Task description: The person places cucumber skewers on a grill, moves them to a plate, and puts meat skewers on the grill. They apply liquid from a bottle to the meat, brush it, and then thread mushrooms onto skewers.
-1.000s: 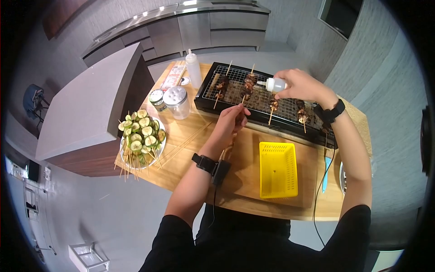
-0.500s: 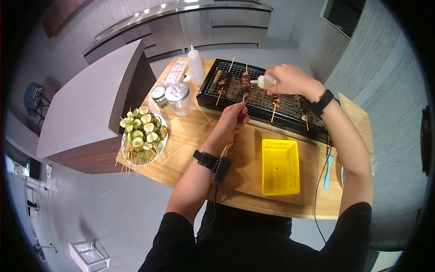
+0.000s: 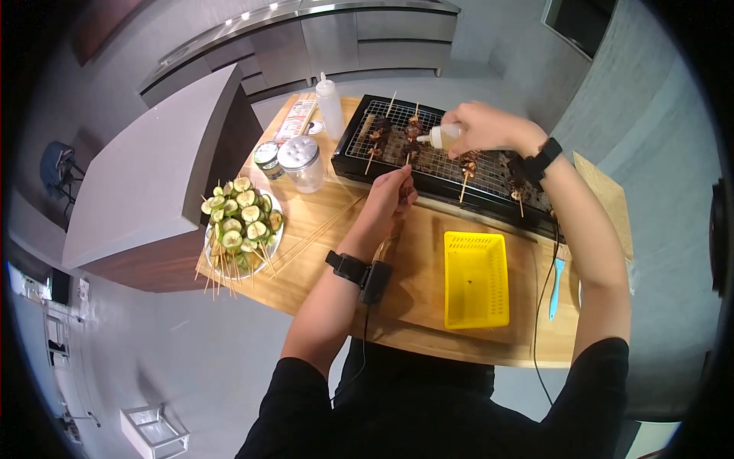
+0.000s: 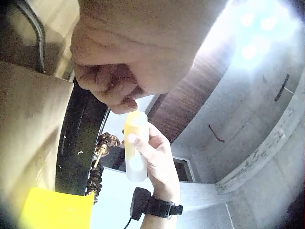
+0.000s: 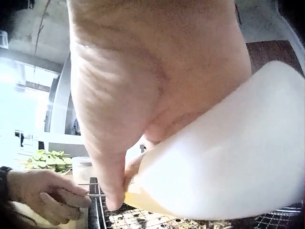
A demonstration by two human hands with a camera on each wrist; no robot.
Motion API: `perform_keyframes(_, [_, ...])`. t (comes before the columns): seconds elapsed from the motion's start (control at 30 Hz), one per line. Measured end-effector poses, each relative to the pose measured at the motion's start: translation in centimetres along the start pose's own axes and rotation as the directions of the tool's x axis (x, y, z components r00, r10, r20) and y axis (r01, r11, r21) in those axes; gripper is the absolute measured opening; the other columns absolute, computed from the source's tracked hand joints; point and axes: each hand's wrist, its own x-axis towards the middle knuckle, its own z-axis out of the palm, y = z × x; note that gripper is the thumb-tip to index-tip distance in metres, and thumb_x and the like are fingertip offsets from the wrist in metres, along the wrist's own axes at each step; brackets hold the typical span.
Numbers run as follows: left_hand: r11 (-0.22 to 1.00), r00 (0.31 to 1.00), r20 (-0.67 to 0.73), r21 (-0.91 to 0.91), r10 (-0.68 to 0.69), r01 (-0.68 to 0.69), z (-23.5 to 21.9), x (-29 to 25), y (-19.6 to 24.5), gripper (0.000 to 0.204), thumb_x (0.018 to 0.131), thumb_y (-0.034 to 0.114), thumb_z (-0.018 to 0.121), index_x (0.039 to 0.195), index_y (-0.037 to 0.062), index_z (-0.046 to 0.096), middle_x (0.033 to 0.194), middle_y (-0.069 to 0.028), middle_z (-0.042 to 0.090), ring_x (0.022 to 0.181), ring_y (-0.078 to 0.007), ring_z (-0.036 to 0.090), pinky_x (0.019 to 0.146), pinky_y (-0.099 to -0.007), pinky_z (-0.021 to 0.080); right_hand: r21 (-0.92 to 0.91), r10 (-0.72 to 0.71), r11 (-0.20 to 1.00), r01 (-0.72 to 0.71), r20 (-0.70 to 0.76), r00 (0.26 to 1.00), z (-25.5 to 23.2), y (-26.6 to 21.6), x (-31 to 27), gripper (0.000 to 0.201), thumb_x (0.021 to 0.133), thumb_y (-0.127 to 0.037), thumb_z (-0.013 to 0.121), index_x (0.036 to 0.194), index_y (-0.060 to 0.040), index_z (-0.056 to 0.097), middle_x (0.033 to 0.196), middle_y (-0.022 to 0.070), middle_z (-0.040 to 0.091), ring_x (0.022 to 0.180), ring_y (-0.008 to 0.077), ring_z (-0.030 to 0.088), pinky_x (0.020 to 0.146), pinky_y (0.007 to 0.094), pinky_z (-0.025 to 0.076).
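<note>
My left hand (image 3: 391,195) pinches the lower end of the stick of a dark meat skewer (image 3: 414,131), which lies across the wire rack of a black grill (image 3: 440,190). In my right hand (image 3: 493,128) I grip a clear squeeze bottle (image 4: 136,160) with yellowish liquid in it. The bottle is tipped over, its nozzle pointing left, close over the meat of the pinched skewer. Another meat skewer (image 3: 376,135) lies to the left on the rack, and several more are to the right, partly under my right hand and forearm.
Left of the grill stand another squeeze bottle (image 3: 329,111), a shaker jar (image 3: 303,170) and a small can (image 3: 267,159). Zucchini skewers (image 3: 243,218) are heaped on a plate at the table's left. A yellow basket (image 3: 476,287) sits in front of the grill, with a blue brush (image 3: 556,289) to its right.
My right hand has moved left with the squeeze bottle, bringing the nozzle closer over the skewer. My left hand keeps its pinch on the stick, shifting slightly.
</note>
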Motion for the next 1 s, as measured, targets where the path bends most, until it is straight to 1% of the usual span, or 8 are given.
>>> perform_keyframes(0.1, [0.999,0.999,0.035,0.019,0.026,-0.027,-0.4,0.2,-0.2,0.040,0.108,0.034,0.052,0.073,0.0163,0.045,0.062,0.0014,0.046,0.046,-0.0056,0.028,0.042,-0.0226,0.019,-0.141,0.053,0.987,-0.081,-0.193,0.980,0.0,0.6,0.5,0.046,0.073,-0.031,0.088,0.109,-0.0050,0.075,0.093,0.0174,0.076,0.089,0.0345,0.073,0.079,0.0425,0.055])
perform_keyframes(0.2, [0.999,0.996,0.075,0.014,0.042,-0.043,-0.7,0.4,-0.4,0.039,0.108,0.034,0.052,0.074,0.0160,0.045,0.062,0.0015,0.046,0.046,-0.0055,0.028,0.043,-0.0230,0.019,-0.117,0.040,0.991,-0.065,-0.204,0.978,-0.3,1.4,0.5,0.046,0.073,-0.032,0.087,0.107,-0.0045,0.075,0.091,0.0158,0.076,0.086,0.0321,0.072,0.077,0.0410,0.055])
perform_keyframes(0.3, [1.000,0.997,0.079,-0.003,0.023,-0.023,-0.7,0.3,-0.3,0.039,0.108,0.035,0.053,0.074,0.0161,0.045,0.062,0.0016,0.046,0.047,-0.0056,0.028,0.043,-0.0231,0.019,0.064,0.044,0.997,-0.047,0.047,0.998,-1.1,0.8,-0.1,0.048,0.073,-0.028,0.089,0.112,-0.0040,0.074,0.093,0.0145,0.076,0.084,0.0294,0.072,0.079,0.0393,0.055])
perform_keyframes(0.4, [1.000,0.999,0.034,-0.014,0.009,-0.009,-0.4,0.1,-0.2,0.040,0.108,0.036,0.053,0.074,0.0162,0.045,0.063,0.0017,0.046,0.047,-0.0058,0.029,0.043,-0.0228,0.020,0.057,0.014,0.998,-0.018,0.082,0.997,-1.1,0.4,-0.9,0.046,0.075,-0.026,0.089,0.111,-0.0031,0.074,0.093,0.0135,0.077,0.084,0.0276,0.071,0.079,0.0382,0.055])
perform_keyframes(0.5, [1.000,1.000,0.021,-0.006,-0.016,0.016,-0.6,0.2,-0.2,0.043,0.107,0.039,0.055,0.072,0.0159,0.047,0.062,0.0020,0.046,0.046,-0.0058,0.030,0.043,-0.0227,0.020,0.148,0.013,0.989,-0.011,-0.016,1.000,-0.4,1.7,-1.1,0.045,0.074,-0.030,0.088,0.108,-0.0029,0.075,0.089,0.0125,0.076,0.082,0.0276,0.071,0.076,0.0386,0.054])
perform_keyframes(0.57, [1.000,1.000,0.012,-0.010,-0.015,0.015,-0.8,0.5,-0.5,0.045,0.105,0.044,0.058,0.071,0.0150,0.051,0.059,0.0025,0.047,0.045,-0.0053,0.032,0.042,-0.0228,0.019,0.114,0.057,0.992,-0.047,-0.088,0.995,-0.5,2.3,-1.4,0.045,0.075,-0.030,0.087,0.108,-0.0022,0.074,0.090,0.0139,0.076,0.083,0.0294,0.071,0.076,0.0388,0.054])
perform_keyframes(0.77, [0.958,0.982,-0.003,0.217,-0.189,0.185,0.0,-1.4,1.2,0.057,0.100,0.058,0.060,0.072,0.0085,0.065,0.057,0.0025,0.048,0.043,-0.0054,0.032,0.043,-0.0219,0.018,0.106,0.115,0.990,-0.091,-0.249,0.962,-1.3,4.2,-4.3,0.045,0.075,-0.029,0.087,0.109,-0.0013,0.074,0.094,0.0171,0.076,0.088,0.0318,0.072,0.081,0.0404,0.054])
perform_keyframes(1.0, [0.909,0.966,0.194,0.408,-0.171,0.080,1.9,-2.7,0.6,0.044,0.105,0.043,0.061,0.095,0.0038,0.077,0.065,0.0084,0.048,0.052,-0.0016,0.033,0.048,-0.0209,0.021,0.079,0.199,0.980,-0.184,-0.277,0.940,-1.9,5.6,-10.0,0.046,0.077,-0.028,0.086,0.111,-0.0011,0.072,0.095,0.0186,0.075,0.091,0.0339,0.071,0.083,0.0422,0.053])
